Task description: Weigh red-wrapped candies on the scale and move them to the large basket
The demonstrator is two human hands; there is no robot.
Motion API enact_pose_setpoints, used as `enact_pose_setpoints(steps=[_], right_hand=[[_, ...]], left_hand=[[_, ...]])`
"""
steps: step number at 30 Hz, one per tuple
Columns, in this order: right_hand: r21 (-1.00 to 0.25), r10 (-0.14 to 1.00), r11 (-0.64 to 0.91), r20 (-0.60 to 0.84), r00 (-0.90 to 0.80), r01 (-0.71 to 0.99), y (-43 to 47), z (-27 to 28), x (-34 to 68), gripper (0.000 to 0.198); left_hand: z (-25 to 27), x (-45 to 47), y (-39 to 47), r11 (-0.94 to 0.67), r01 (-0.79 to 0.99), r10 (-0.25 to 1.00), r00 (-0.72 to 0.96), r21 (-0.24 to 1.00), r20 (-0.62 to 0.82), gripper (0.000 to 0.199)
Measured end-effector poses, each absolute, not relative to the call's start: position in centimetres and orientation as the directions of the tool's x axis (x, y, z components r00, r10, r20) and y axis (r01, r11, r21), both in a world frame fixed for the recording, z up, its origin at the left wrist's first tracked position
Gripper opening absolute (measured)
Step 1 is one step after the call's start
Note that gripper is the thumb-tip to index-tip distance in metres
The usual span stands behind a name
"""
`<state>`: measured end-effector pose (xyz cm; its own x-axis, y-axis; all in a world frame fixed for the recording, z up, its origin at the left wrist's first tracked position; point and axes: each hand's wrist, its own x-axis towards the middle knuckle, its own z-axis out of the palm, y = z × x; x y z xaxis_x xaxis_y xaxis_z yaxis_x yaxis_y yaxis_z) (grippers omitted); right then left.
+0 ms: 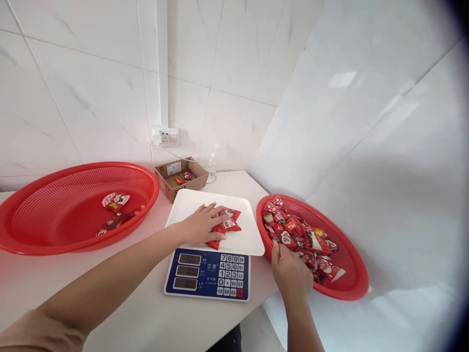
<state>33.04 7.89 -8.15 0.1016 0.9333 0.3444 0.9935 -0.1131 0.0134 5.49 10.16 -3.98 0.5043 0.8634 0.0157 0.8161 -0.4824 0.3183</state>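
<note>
My left hand (203,225) lies over red snack packets (230,220) on the white tray (249,243) of a digital scale (207,276). Its fingers are spread, and part of the packets is hidden beneath the palm. At the lower right, my right hand (291,274) is closed around the near rim of a red plastic basket (348,292). Its fingertips are mostly out of sight. A heap of red and pink wrapped snacks (295,227) fills much of this basket, which looks tilted at the table's right side. Digits show on the scale's displays.
A larger red basket (62,205) on the left holds a few snack packets (116,200). Behind the scale are a cardboard box (166,186) with small red packets in it and a clear plastic bottle (213,159). A cable runs from the wall socket (166,137).
</note>
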Motion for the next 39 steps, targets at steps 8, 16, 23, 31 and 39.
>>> enact_pose_setpoints(steps=[8, 16, 23, 31, 39], right_hand=[[0.020, 0.920, -0.070, 0.388, 0.056, 0.997, 7.9, -8.7, 33.4, 0.040], [-0.016, 0.918, -0.068, 0.391, 0.069, 0.998, 8.1, -8.9, 33.6, 0.037], [0.004, 0.917, -0.102, 0.388, 0.092, 0.995, 7.9, -8.5, 33.3, 0.039], [-0.006, 0.932, -0.169, 0.324, 0.161, 0.986, 7.8, -8.1, 33.0, 0.039], [-0.010, 0.929, -0.173, 0.329, 0.167, 0.985, 7.7, -8.0, 32.8, 0.038]], left_hand=[[-3.1, 4.7, 10.0, -0.453, 0.826, 0.875, 0.483, 0.337, -0.009, 0.056], [-1.7, 0.0, 4.8, -0.258, 0.886, 0.966, 0.232, 0.385, 0.114, 0.062], [-4.8, -4.9, -2.5, -0.044, 0.922, 0.990, -0.012, 0.385, 0.143, 0.057], [-7.3, -6.3, -6.7, 0.066, 0.924, 0.952, -0.171, 0.376, 0.255, 0.051], [-6.0, -5.2, -6.7, 0.009, 0.938, 0.924, -0.141, 0.348, 0.357, 0.042]])
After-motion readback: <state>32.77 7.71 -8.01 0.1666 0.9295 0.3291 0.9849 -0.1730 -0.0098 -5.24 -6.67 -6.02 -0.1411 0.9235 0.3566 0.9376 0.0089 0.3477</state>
